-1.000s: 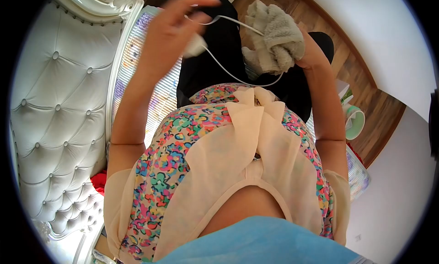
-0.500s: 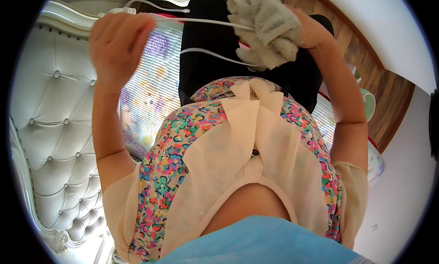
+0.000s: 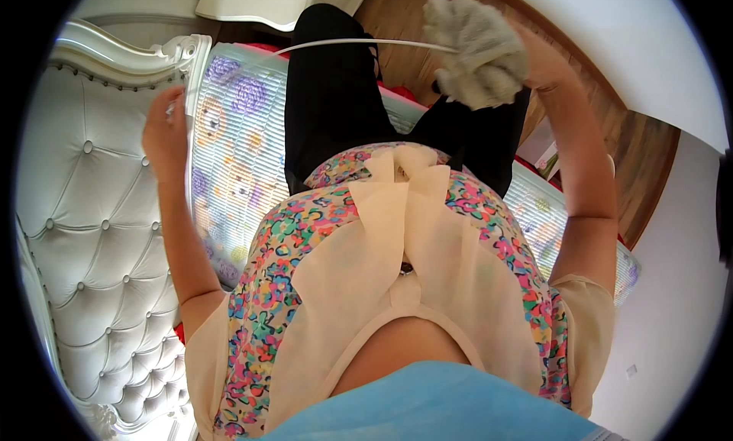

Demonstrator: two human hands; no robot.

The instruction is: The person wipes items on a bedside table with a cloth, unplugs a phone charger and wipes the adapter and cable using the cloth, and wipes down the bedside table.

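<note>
The white cable (image 3: pixel 328 42) could be snagging inside the grey cloth (image 3: pixel 477 55) if pulling gets rough; the right hand's fingers are holding that cloth above the right leg. The left hand (image 3: pixel 166 135) is curling beside the mat's (image 3: pixel 229 158) left edge, its grip unclear. Compared with earlier, the cable's lower loop is no longer showing.

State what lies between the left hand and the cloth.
In the head view, a white cable arches from the cloth toward the left hand, above a black trouser leg and patterned mat.
</note>
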